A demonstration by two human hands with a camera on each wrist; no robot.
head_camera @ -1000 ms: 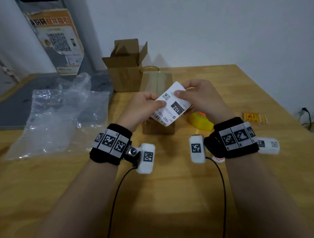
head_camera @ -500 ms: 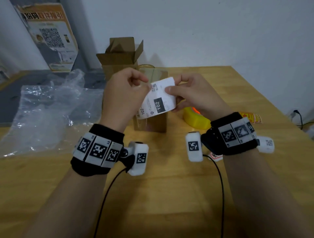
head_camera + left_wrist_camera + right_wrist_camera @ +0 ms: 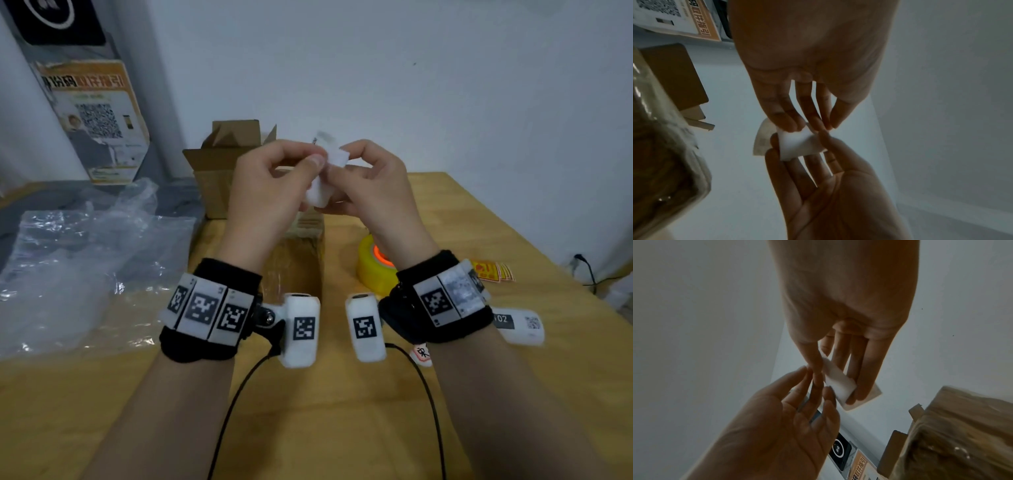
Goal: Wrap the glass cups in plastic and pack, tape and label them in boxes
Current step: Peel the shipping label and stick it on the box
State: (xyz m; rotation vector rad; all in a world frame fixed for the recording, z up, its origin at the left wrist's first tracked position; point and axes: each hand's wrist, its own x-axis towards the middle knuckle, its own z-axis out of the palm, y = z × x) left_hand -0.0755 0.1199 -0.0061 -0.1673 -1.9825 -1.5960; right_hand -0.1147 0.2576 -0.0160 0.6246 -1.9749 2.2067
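Note:
A white printed label is held up in the air between both hands, above a brown box sealed with clear tape. My left hand pinches the label's left side with thumb and fingertips. My right hand pinches its right side. In the left wrist view the label is bent, and a second thin layer curls away behind it. The right wrist view shows the label between both sets of fingertips, with the taped box below. No glass cup shows.
An open cardboard box stands behind the taped one. Crumpled clear plastic covers the table's left side. A yellow tape roll, red-yellow stickers and another label lie to the right. Wrist cables hang over the near table.
Both hands have lifted the label higher and drawn closer together. Its printed face, flat towards me before, is now bent and mostly hidden between the fingertips.

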